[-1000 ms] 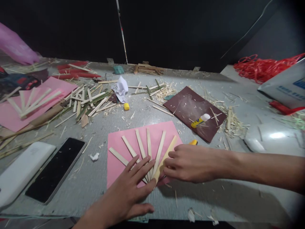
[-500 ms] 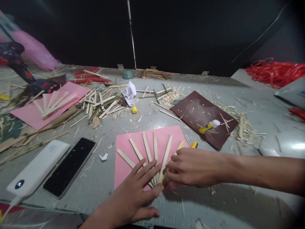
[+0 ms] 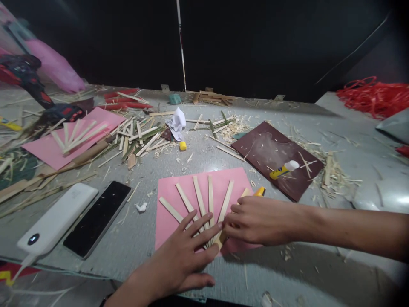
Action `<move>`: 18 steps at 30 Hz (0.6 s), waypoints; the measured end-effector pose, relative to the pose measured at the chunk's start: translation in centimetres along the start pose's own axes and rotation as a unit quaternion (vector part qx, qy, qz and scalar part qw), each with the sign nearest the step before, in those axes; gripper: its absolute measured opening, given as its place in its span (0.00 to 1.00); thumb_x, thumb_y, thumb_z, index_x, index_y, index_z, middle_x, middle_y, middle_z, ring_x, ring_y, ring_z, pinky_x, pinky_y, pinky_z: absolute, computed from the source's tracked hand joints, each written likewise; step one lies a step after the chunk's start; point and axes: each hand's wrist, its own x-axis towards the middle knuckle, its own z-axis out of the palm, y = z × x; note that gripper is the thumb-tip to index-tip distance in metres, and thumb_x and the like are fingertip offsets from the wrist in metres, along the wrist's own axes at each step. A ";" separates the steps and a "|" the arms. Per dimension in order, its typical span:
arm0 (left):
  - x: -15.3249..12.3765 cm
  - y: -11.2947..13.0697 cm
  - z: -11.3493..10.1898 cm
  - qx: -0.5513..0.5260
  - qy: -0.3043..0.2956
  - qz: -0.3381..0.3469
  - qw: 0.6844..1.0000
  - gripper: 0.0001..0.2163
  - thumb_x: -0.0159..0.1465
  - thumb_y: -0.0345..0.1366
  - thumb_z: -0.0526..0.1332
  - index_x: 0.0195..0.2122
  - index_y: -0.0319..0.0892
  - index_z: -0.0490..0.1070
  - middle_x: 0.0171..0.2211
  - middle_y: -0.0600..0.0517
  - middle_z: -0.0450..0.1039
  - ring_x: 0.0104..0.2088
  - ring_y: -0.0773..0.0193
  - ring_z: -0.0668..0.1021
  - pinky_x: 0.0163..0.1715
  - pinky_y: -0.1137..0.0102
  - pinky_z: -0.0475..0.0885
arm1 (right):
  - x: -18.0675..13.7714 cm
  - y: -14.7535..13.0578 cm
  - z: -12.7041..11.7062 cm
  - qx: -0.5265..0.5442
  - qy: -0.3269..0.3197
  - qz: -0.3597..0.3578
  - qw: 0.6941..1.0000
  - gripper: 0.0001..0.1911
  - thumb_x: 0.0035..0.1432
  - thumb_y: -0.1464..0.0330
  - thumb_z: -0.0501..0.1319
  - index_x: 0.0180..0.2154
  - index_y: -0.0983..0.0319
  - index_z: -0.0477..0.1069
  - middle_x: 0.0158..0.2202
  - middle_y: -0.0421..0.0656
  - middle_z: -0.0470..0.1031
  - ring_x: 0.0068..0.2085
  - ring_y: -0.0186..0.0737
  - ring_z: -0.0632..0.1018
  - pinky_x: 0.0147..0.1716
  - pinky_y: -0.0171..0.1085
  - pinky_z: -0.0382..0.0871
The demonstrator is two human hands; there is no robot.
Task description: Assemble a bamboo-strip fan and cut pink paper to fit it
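Note:
A pink paper sheet [image 3: 179,187] lies on the grey table in front of me with several flat bamboo strips [image 3: 209,198] fanned out on it. My left hand [image 3: 182,260] lies flat with spread fingers on the lower ends of the strips where they meet. My right hand [image 3: 255,219] rests palm down over the rightmost strip, fingers curled and pressing on it. A yellow glue stick cap [image 3: 259,191] peeks out just beyond my right hand.
A brown sheet [image 3: 265,149] with a yellow glue stick [image 3: 283,169] lies at right. A black phone [image 3: 97,217] and white power bank [image 3: 57,219] lie at left. Further back are another pink sheet with strips [image 3: 75,134], loose bamboo pieces [image 3: 140,138], shavings, and red cord [image 3: 370,96].
The view has shifted leftward and slightly nearer. My right hand has slid down over the rightmost strip, covering more of it. My left hand stays pressed on the fan's base.

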 end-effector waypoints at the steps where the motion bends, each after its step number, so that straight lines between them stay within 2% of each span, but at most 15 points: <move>1: 0.0 0.0 0.0 -0.001 -0.002 -0.003 1.000 0.29 0.70 0.57 0.65 0.65 0.45 0.67 0.77 0.47 0.51 0.78 0.46 0.47 0.77 0.47 0.33 | 0.0 0.0 -0.1 -0.001 -0.003 0.000 1.000 0.04 0.73 0.70 0.62 0.44 0.64 0.74 0.36 0.43 0.80 0.31 0.40 0.75 0.27 0.43 0.47; 8: 0.1 0.1 -0.1 -0.011 -0.007 -0.006 1.000 0.28 0.68 0.53 0.67 0.64 0.46 0.67 0.77 0.47 0.53 0.78 0.46 0.48 0.77 0.45 0.39 | 0.3 0.1 -0.2 0.012 -0.016 0.001 1.000 0.05 0.71 0.69 0.64 0.44 0.66 0.74 0.35 0.43 0.81 0.31 0.40 0.76 0.27 0.43 0.47; 14: 0.1 0.1 -0.2 -0.010 -0.004 -0.003 1.000 0.27 0.68 0.52 0.68 0.63 0.46 0.67 0.77 0.47 0.53 0.78 0.45 0.48 0.76 0.47 0.33 | 0.3 0.2 -0.4 0.004 -0.010 -0.009 1.000 0.05 0.69 0.71 0.65 0.45 0.66 0.74 0.35 0.43 0.81 0.31 0.39 0.77 0.27 0.43 0.45; 18: 0.1 0.0 -0.1 -0.008 -0.007 -0.005 1.000 0.27 0.69 0.53 0.67 0.64 0.46 0.66 0.76 0.48 0.55 0.77 0.45 0.48 0.76 0.47 0.33 | 0.4 0.2 -0.4 0.004 -0.017 -0.014 1.000 0.07 0.69 0.69 0.65 0.46 0.66 0.73 0.37 0.44 0.82 0.32 0.40 0.78 0.27 0.44 0.46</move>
